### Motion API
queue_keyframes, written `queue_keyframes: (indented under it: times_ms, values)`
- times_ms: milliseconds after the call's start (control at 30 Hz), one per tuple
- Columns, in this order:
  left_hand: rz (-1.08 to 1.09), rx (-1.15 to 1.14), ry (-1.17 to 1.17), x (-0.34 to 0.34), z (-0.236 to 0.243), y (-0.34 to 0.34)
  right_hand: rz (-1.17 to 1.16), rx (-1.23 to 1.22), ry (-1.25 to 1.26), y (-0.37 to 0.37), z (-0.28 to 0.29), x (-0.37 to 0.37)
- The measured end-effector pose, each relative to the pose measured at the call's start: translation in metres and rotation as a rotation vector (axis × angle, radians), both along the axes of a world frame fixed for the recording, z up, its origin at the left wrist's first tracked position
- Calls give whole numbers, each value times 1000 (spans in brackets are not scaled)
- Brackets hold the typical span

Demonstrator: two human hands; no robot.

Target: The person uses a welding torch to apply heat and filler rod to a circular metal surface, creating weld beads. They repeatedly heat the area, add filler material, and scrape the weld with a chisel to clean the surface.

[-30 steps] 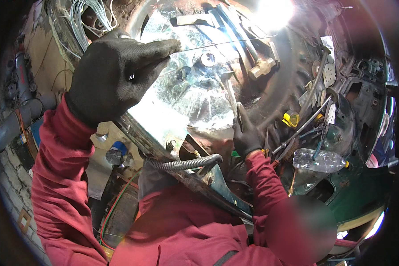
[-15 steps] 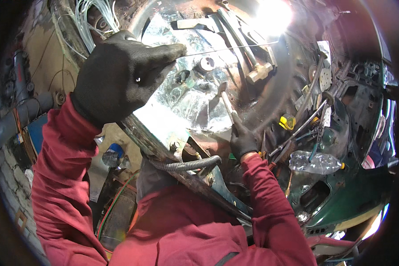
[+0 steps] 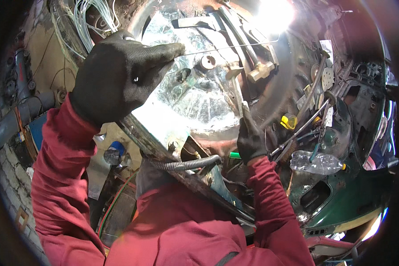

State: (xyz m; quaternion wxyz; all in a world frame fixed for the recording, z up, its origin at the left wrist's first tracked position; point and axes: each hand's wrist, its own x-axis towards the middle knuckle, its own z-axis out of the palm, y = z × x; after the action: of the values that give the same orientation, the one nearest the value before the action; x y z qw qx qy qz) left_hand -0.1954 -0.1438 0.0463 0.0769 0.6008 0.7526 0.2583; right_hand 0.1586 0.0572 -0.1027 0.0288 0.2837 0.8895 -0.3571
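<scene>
My left hand (image 3: pixel 122 80), in a black glove, is raised at the left of the round metal well, closed with thumb and fingers pinched together. From its fingertips a thin metal rod (image 3: pixel 226 47) runs right, its far end bent near a bright glare. My right hand (image 3: pixel 252 139), also gloved, is wrapped round the handle of a hammer (image 3: pixel 238 91), whose head points away from me over the well's shiny floor (image 3: pixel 199 108). Beyond it, a bigger hammer (image 3: pixel 261 71) lies among other long-handled tools. A small metal ring (image 3: pixel 207 62) stands up from the floor.
A ribbed grey conduit (image 3: pixel 186 165) crosses the rusty edge near me. To the right are a clear plastic bottle (image 3: pixel 317 163), a yellow tape measure-like object (image 3: pixel 289 121) and several loose tools. Coiled pale wires (image 3: pixel 82 22) hang at the upper left.
The right hand and its hammer have shifted right, the head also a little farther away from me. The left hand and the rod have hardly moved. More of a green object shows beside the right hand.
</scene>
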Motion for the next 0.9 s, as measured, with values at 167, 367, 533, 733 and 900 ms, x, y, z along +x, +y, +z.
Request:
queue_keyframes:
  times_ms: [167, 367, 533, 733, 900]
  values:
    - [52, -67, -72, 2, 6, -1, 72, 46, -497, -3, -14, 2]
    - [27, -25, 2, 0, 6, 5, -11, 6, -61, 3, -13, 4]
    - [59, -110, -98, 4, 8, -1, 35, -48, -718, -1, 2, -16]
    - [25, -37, -13, -2, 4, 2, -85, -75, -104, -3, -14, -2]
    - [38, -80, -36, 1, 11, 3, 22, -38, -661, 12, -1, -8]
